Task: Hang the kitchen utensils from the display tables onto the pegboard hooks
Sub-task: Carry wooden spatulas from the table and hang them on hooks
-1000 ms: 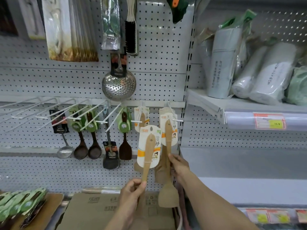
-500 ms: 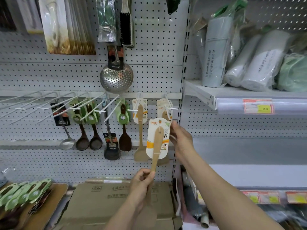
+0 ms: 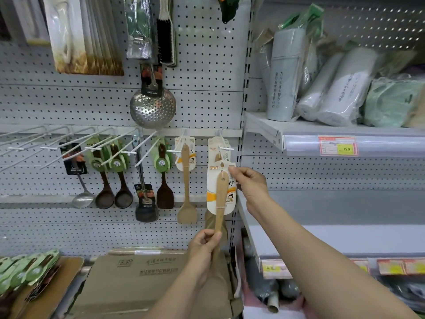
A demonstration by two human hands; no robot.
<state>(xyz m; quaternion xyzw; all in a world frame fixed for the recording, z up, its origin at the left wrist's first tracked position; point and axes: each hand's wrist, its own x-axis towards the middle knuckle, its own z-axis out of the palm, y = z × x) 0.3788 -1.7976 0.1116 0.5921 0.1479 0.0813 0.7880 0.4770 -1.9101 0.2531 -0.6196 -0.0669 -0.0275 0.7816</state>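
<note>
My left hand (image 3: 204, 247) grips the lower handle of a wooden spatula (image 3: 220, 201) that stands upright, its white-and-orange card label (image 3: 212, 192) near the top. My right hand (image 3: 249, 183) pinches the label's upper right corner, just below the rightmost pegboard hook (image 3: 224, 146). On that hook hang other carded wooden spatulas (image 3: 216, 148). One wooden spatula (image 3: 186, 187) hangs on the hook to the left. The spatula's blade is hidden behind my left hand.
Dark ladles (image 3: 113, 180), a steel ladle (image 3: 81, 194), a black turner (image 3: 146, 203) and a perforated skimmer (image 3: 153, 107) hang on the pegboard. Bare hooks (image 3: 34, 139) jut out at left. Cardboard boxes (image 3: 138, 279) and green-carded utensils (image 3: 25, 270) lie below. A shelf (image 3: 322, 134) of wrapped rolls is at right.
The spatula my right hand hung earlier stays on the hook. My left hand has raised the other spatula up and right toward the rightmost hook, and my right hand now pinches its label.
</note>
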